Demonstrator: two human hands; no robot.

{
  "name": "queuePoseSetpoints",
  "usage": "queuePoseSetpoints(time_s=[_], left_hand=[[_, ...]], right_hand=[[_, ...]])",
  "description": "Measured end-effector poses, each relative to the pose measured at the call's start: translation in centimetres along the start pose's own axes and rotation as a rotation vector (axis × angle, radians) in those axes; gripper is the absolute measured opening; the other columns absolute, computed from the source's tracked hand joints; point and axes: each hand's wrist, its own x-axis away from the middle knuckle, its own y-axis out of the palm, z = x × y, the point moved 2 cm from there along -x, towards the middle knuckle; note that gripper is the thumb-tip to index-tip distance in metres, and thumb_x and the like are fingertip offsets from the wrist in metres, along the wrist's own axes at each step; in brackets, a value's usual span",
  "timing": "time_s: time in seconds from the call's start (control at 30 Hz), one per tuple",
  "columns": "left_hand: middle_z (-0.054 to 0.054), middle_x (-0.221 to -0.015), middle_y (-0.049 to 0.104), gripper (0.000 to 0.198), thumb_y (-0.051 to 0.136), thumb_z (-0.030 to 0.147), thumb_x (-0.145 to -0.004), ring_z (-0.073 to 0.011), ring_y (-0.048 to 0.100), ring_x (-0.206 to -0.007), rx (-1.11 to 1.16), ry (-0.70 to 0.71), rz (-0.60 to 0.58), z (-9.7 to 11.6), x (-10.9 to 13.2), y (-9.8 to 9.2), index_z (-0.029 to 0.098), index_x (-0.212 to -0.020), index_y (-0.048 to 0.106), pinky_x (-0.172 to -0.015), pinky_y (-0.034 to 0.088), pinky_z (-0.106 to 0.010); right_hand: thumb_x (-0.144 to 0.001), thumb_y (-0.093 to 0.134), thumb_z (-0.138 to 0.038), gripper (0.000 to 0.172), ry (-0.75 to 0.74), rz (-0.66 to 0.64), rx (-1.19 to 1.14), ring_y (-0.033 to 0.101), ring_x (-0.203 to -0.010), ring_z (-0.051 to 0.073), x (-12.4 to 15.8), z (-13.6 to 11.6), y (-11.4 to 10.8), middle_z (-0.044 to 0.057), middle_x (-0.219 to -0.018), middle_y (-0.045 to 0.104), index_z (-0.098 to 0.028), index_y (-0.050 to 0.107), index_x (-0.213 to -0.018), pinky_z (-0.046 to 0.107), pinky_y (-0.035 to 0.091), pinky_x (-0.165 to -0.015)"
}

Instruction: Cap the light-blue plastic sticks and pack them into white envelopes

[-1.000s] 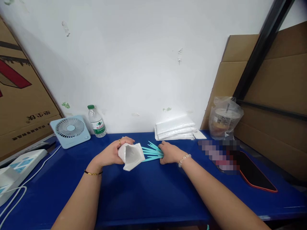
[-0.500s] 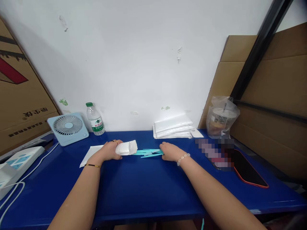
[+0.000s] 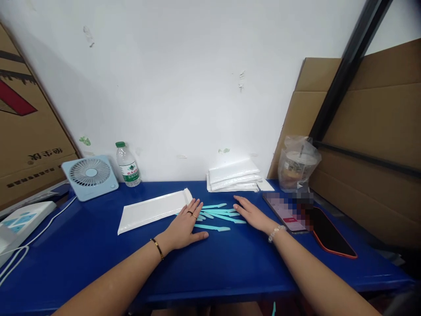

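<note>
Several thin turquoise plastic sticks (image 3: pixel 215 216) lie scattered on the blue table (image 3: pixel 210 263) between my hands. My left hand (image 3: pixel 184 226) rests flat with fingers stretched out, fingertips over the sticks' left ends. My right hand (image 3: pixel 251 213) also lies flat and open, fingertips at their right ends. A white padded envelope (image 3: pixel 151 210) lies flat on the table just left of my left hand, apart from it.
A stack of white envelopes (image 3: pixel 233 175) sits at the back by the wall. A small blue fan (image 3: pixel 89 174) and a water bottle (image 3: pixel 127 163) stand at back left. A bagged drink cup (image 3: pixel 297 164) and a phone (image 3: pixel 329 232) are on the right. Cardboard stands at both sides.
My left hand let go of the white envelope, which now lies flat on the table. The left hand moved right onto the sticks. The sticks lie spread out and both hands are flat.
</note>
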Motion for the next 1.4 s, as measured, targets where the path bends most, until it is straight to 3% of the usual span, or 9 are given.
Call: queuePoseSetpoints(time_s=[0.1, 0.3, 0.53, 0.6, 0.67, 0.8, 1.07, 1.23, 1.4], left_hand=[[-0.011, -0.151, 0.013, 0.088, 0.034, 0.070, -0.079, -0.0277, 0.008, -0.139, -0.042, -0.004, 0.017, 0.6, -1.0, 1.4, 0.018, -0.145, 0.009, -0.112, 0.008, -0.046], [-0.015, -0.150, 0.012, 0.091, 0.029, 0.072, -0.079, -0.0290, 0.008, -0.138, 0.029, -0.040, 0.043, 4.5, -2.7, 2.0, 0.013, -0.145, 0.009, -0.111, 0.011, -0.046], [-0.014, -0.148, 0.022, 0.094, 0.043, 0.074, -0.072, -0.0326, 0.014, -0.136, -0.068, -0.051, -0.015, 0.3, -1.0, -0.2, 0.019, -0.144, 0.017, -0.108, 0.010, -0.050], [-0.016, -0.144, 0.030, 0.080, 0.037, 0.067, -0.080, -0.0314, 0.023, -0.133, -0.109, -0.030, 0.016, 0.2, -0.8, 0.1, 0.018, -0.141, 0.025, -0.106, 0.017, -0.048], [-0.014, -0.136, 0.040, 0.062, 0.033, 0.058, -0.087, -0.0293, 0.034, -0.126, -0.160, 0.003, 0.084, 1.1, -0.8, 0.5, 0.019, -0.135, 0.035, -0.100, 0.027, -0.046], [-0.010, -0.106, 0.056, 0.032, 0.036, 0.039, -0.090, -0.0253, 0.049, -0.101, -0.297, 0.054, 0.124, 3.6, -1.1, 0.9, 0.018, -0.108, 0.052, -0.085, 0.038, -0.041], [-0.014, -0.092, 0.061, 0.018, 0.048, 0.019, -0.078, -0.0250, 0.058, -0.084, -0.360, 0.066, -0.056, 5.2, -2.9, 1.1, 0.010, -0.092, 0.055, -0.076, 0.045, -0.036], [-0.016, -0.092, 0.063, 0.018, 0.050, 0.014, -0.075, -0.0261, 0.060, -0.085, -0.323, 0.056, -0.075, 6.0, -3.4, 0.8, 0.009, -0.091, 0.056, -0.076, 0.046, -0.036], [-0.017, -0.095, 0.061, 0.021, 0.049, 0.020, -0.079, -0.0285, 0.060, -0.088, -0.274, 0.028, -0.012, 6.1, -3.1, 0.8, 0.012, -0.098, 0.050, -0.076, 0.046, -0.039]], right_hand=[[-0.086, 0.028, -0.064, 0.072, 0.032, 0.033, -0.003, 0.017, -0.138, 0.024, -0.1, -1.0, 2.6, 0.008, -0.148, 0.027, -0.018, 0.030, -0.142, 0.041, 0.008, -0.113], [-0.087, 0.027, -0.063, 0.070, -0.057, -0.012, -0.218, 0.025, -0.135, 0.022, -0.3, -4.3, 5.0, 0.009, -0.146, 0.032, -0.019, 0.031, -0.141, 0.040, 0.017, -0.112], [-0.056, 0.070, -0.064, 0.109, -0.222, -0.245, 0.074, 0.003, -0.139, 0.031, 0.9, -2.3, 2.6, 0.011, -0.151, 0.014, -0.019, 0.022, -0.144, 0.048, 0.008, -0.112], [-0.058, 0.069, -0.063, 0.100, -0.265, -0.209, 0.143, 0.010, -0.138, 0.032, 0.6, -2.7, 3.1, 0.014, -0.148, 0.021, -0.018, 0.031, -0.139, 0.049, 0.012, -0.111], [-0.070, 0.063, -0.058, 0.073, -0.332, -0.152, 0.161, 0.027, -0.131, 0.030, 0.4, -3.7, 3.9, 0.015, -0.140, 0.035, -0.018, 0.043, -0.128, 0.046, 0.025, -0.106], [-0.087, 0.050, -0.043, 0.027, -0.517, -0.049, 0.282, 0.050, -0.097, 0.021, 1.0, -5.6, 4.8, 0.009, -0.106, 0.053, -0.019, 0.052, -0.099, 0.037, 0.044, -0.085], [-0.088, 0.047, -0.024, 0.013, -0.545, -0.051, 0.658, 0.053, -0.084, 0.022, 2.5, -6.7, 5.0, 0.010, -0.095, 0.053, -0.014, 0.051, -0.095, 0.034, 0.046, -0.075], [-0.087, 0.049, -0.025, 0.014, -0.486, -0.161, 0.574, 0.055, -0.081, 0.021, 3.2, -6.4, 3.1, 0.009, -0.092, 0.057, -0.015, 0.051, -0.095, 0.031, 0.043, -0.072], [-0.082, 0.050, -0.015, 0.014, -0.425, -0.122, 0.418, 0.056, -0.081, 0.019, 3.8, -5.6, 1.7, 0.006, -0.091, 0.060, -0.018, 0.052, -0.096, 0.028, 0.040, -0.070]])
